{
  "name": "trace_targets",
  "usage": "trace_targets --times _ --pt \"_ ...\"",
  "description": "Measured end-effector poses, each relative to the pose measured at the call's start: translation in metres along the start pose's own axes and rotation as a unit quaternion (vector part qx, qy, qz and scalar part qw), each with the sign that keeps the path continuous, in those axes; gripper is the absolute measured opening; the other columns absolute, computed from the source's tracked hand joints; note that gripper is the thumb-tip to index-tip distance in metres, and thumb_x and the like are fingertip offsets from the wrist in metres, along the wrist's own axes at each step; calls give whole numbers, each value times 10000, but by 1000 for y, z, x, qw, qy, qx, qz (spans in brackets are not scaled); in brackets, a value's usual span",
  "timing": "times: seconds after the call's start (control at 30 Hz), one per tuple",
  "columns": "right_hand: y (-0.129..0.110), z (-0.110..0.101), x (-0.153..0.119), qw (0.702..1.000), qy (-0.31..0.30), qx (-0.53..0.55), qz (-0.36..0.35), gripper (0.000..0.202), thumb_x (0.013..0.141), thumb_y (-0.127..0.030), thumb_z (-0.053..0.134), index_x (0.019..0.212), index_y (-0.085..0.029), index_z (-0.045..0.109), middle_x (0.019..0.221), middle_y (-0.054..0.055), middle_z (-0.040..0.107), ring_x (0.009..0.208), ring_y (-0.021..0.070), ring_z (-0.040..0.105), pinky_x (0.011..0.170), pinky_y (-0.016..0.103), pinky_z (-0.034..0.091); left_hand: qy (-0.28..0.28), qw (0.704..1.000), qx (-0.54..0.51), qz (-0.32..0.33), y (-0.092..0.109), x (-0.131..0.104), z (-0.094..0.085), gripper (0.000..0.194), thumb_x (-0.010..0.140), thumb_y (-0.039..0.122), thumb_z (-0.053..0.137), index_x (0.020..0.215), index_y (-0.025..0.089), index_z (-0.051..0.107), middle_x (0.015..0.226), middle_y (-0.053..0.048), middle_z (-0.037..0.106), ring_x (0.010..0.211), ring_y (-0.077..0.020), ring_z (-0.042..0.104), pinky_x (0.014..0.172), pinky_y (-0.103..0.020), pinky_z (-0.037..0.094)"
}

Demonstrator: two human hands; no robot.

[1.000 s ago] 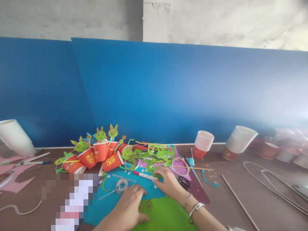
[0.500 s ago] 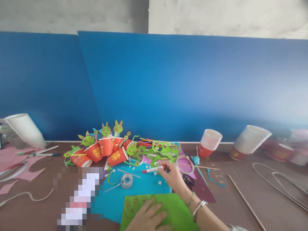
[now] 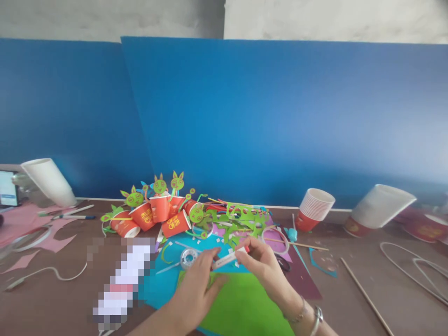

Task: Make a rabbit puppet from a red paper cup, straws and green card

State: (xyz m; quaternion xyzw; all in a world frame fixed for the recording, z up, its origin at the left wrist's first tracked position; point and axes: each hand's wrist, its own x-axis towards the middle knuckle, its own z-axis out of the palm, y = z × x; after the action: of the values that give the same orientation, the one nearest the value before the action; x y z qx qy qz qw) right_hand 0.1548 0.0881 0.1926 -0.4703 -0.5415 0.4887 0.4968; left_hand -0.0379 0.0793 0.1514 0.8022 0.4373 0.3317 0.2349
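Observation:
My right hand (image 3: 262,263) pinches a white marker (image 3: 227,260) with red ends by its right end, above the blue and green paper. At the marker's left end are the bent fingers of my left hand (image 3: 196,289), closed over the tip, which they hide. My left thumb is slightly blurred. Under both hands lies a green sheet (image 3: 245,298); the face drawings at its upper left edge are mostly covered. A tape roll (image 3: 189,258) rests on the blue paper (image 3: 157,284), just left of my left fingers. Scissors (image 3: 283,262) lie partly hidden behind my right wrist.
Red paper cups (image 3: 142,217) with green animal faces crowd the back left. Green paper scraps (image 3: 241,219) lie behind my hands. Stacked cups (image 3: 315,210) stand at the back right, near a wooden stick (image 3: 366,294). A blue panel (image 3: 245,116) bounds the table's back.
My left hand has lifted off the green sheet and come up to the marker's left end. My right hand still holds the marker, drawn slightly nearer. The view has shifted a little.

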Motion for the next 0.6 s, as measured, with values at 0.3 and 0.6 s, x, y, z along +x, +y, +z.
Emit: trace_targets --times 0.3,0.6 --pt "3 19 -2 995 -35 -91 -31 374 823 -454 583 591 -202 431 579 -56 385 550 108 339 518 244 294 -163 986 17 8 17 18 -3 316 976 324 302 1229 240 474 924 -47 719 758 -197 676 619 -244 447" --pt "9 17 2 996 82 -24 12 416 755 -519 637 563 -220 421 520 -64 355 508 110 311 488 248 285 -156 984 67 -55 3 26 -36 493 875 442 543 1340 304 458 905 -5 719 761 -219 684 662 -277 490"
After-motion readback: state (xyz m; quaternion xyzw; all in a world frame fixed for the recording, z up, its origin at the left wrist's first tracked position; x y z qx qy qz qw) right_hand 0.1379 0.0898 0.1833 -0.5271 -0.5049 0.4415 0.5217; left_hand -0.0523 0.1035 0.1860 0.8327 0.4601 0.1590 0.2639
